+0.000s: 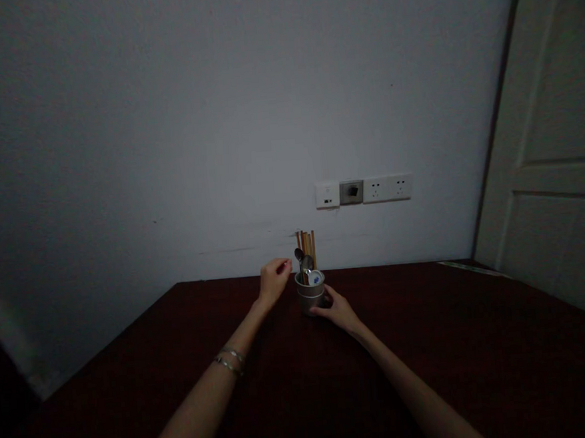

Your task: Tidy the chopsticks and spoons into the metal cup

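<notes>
A grey cylindrical utensil holder (311, 299) stands upright on the dark red table. Several wooden chopsticks (307, 241) rise from it, along with metal spoons (307, 262) and a white spoon with a blue mark (315, 279). My right hand (339, 310) grips the holder low on its right side, thumb across the front. Just left of the holder's rim, my left hand (275, 278) is raised with thumb and fingers pinched together, close to a metal spoon's bowl. Whether anything is in that pinch I cannot make out.
The table (411, 344) reaches back to a pale wall (245, 115). Wall sockets and a switch plate (363, 191) are mounted behind the holder, to the right. A panelled door (547, 134) stands at the right. A thin flat strip (471, 268) lies at the table's back right edge.
</notes>
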Demonstrator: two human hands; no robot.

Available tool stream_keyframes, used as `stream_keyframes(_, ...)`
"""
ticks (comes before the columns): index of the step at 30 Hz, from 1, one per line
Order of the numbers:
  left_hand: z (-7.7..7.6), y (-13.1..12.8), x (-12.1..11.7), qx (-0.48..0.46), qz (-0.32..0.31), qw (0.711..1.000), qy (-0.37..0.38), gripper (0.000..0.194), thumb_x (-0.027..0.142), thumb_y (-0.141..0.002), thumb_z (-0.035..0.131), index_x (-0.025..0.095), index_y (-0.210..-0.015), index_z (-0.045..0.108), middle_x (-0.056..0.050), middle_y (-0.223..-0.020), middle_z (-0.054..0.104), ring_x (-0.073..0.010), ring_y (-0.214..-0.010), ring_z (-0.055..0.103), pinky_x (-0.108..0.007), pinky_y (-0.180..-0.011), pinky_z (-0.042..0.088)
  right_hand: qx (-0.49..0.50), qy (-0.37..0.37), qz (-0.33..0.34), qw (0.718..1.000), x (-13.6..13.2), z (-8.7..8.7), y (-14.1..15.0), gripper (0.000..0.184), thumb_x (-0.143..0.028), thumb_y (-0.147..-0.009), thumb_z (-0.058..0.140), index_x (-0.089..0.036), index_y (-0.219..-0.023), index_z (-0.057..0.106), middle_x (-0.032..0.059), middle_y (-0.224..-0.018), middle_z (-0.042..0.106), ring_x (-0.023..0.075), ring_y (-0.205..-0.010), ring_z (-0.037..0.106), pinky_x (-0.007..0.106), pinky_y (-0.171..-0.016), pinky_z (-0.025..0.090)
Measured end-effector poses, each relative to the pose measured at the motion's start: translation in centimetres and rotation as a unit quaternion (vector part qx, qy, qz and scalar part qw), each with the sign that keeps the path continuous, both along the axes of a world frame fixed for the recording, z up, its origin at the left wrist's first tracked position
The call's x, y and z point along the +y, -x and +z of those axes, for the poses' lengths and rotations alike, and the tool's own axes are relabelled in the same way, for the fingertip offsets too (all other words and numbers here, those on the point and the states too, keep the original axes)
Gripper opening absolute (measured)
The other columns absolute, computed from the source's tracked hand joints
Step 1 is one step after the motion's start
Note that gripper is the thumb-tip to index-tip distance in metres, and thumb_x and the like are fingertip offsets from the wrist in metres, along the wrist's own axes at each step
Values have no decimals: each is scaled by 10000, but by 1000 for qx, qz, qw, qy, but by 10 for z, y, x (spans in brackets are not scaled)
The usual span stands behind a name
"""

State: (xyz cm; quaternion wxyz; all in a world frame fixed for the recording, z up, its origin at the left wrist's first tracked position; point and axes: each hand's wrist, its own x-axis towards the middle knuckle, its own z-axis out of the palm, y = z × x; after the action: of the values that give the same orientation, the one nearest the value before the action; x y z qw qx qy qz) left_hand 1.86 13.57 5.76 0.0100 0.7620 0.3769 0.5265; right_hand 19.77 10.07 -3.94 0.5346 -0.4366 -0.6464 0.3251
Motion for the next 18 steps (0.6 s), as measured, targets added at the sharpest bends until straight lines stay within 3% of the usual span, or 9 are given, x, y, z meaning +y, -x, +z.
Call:
stream_keyframes(3,-24,4,1,-135,26,985,109,265,317,-778,492,115,-833,655,-64,-770,659,-146,-668,589,-247,-588,477,0,8,-3,1000,0,1,0,716,-303,-554,721,-156,-1191,429,113,-1140,582,237,-1026,561,389,-910,420)
stream_keyframes(8,-56,0,-2,-244,-26,927,285,281,263,-746,516,82,-933,622,-66,-741,627,-121,-560,565,-183,-374,430,13,10,1,1000,0,0,1,737,-290,-545,730,-158,-1200,420,111,-1139,582,229,-1012,570,379,-899,430)
stream_keyframes(12,-75,-3,-7,-256,-37,904,340,284,230,-740,520,94,-974,606,-70,-747,637,-116,-555,572,-170,-363,416,13,10,3,1000,1,-2,0,715,-283,-545,730,-181,-1188,435,90,-1115,597,225,-994,578,381,-878,444)
stream_keyframes(15,-85,-1,-11,-226,-16,910,346,270,237,-734,526,104,-946,626,-69,-730,652,-119,-553,583,-188,-421,436,2,-1,-2,1000,3,-5,-1,705,-284,-550,726,-174,-1185,440,94,-1110,598,222,-993,575,380,-881,439)
stream_keyframes(18,-90,2,-14,-209,-14,924,320,206,205,-702,544,114,-853,650,-70,-778,671,-142,-685,616,-226,-587,482,-12,-7,-11,1000,6,-8,-2,711,-300,-545,729,-180,-1186,445,89,-1116,595,220,-1004,566,382,-890,428)
